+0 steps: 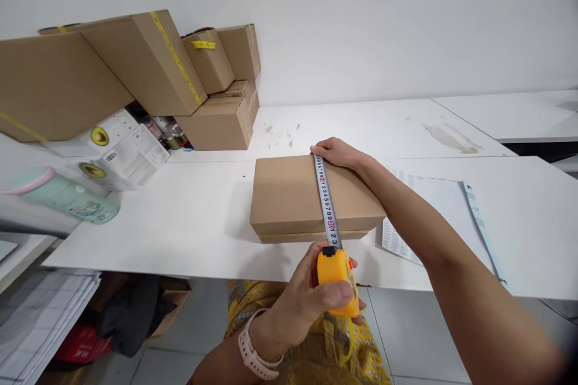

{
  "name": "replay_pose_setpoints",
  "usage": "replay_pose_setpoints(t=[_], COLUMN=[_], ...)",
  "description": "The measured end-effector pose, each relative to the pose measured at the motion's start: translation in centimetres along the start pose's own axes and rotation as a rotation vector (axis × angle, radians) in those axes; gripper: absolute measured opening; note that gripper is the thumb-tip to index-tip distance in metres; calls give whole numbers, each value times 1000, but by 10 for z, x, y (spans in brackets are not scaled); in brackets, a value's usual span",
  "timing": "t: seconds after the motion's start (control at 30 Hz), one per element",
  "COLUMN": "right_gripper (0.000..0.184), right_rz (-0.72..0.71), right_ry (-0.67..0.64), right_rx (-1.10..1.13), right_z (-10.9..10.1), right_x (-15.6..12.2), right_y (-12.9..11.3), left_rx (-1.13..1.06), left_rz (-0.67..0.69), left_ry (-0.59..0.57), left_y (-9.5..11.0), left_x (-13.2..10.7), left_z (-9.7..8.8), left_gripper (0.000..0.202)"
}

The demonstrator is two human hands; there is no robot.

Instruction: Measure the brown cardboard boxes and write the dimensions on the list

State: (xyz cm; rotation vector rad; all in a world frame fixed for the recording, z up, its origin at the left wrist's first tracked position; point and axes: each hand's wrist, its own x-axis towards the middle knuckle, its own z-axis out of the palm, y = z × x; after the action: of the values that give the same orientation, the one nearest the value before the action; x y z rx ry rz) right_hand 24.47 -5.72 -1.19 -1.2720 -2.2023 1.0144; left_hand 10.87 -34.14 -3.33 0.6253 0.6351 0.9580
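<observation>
A flat brown cardboard box [284, 195] lies on the white table [180, 222] in front of me. My left hand [307, 298] is closed round a yellow tape measure case [338, 280] just off the box's near edge. The white tape blade [326, 201] runs across the box top to its far edge. There my right hand [336, 152] presses the tape's end down on the far edge with its fingers together.
Several cardboard boxes [149, 60] are stacked at the back left, with white avocado-printed boxes [117, 150] and a mint bottle [67, 195] below them. Printed paper sheets [433, 210] lie right of the box. A second white table [510, 111] stands at the right.
</observation>
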Motion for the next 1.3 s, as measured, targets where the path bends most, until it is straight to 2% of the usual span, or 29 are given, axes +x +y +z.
replay_pose_setpoints(t=[0.17, 0.7, 0.77, 0.83, 0.93, 1.0, 1.03, 1.1, 1.17, 1.23, 1.3], right_gripper=[33, 38, 39, 42, 51, 55, 55, 54, 57, 59, 65], right_rz=[-53, -85, -96, -125, -129, -76, -44, 8, 23, -32, -84], right_ry=[-20, -50, -20, 114, 478, 659, 696, 664, 518, 375, 308], right_rx=[123, 157, 184, 286, 460, 468, 440, 356, 270, 135, -1], right_z=[-1, 1, 1, -3, -14, -17, -16, -8, 6, 21, 30], right_x=[0, -3, -4, -8, -32, -63, -82, -120, -155, -178, -189], right_y=[3, 0, -2, -3, 4, 15, 23, 39, 51, 56, 51], left_rx=[-9, -17, -7, 29, 176, 313, 378, 466, 473, 429, 407], left_rz=[-32, -51, -41, -23, 84, 252, 334, 419, 382, 329, 324], left_ry=[-12, 9, -6, -26, 17, 188, 302, 504, 601, 600, 565], left_y=[-5, -14, -10, -3, 10, 16, 18, 19, 18, 19, 26], left_x=[-2, -2, -4, -13, -40, -59, -67, -73, -70, -63, -55], left_z=[3, 7, 4, -3, -23, -42, -52, -72, -88, -98, -101], left_gripper=[62, 61, 57, 58, 77, 84, 83, 77, 73, 73, 74])
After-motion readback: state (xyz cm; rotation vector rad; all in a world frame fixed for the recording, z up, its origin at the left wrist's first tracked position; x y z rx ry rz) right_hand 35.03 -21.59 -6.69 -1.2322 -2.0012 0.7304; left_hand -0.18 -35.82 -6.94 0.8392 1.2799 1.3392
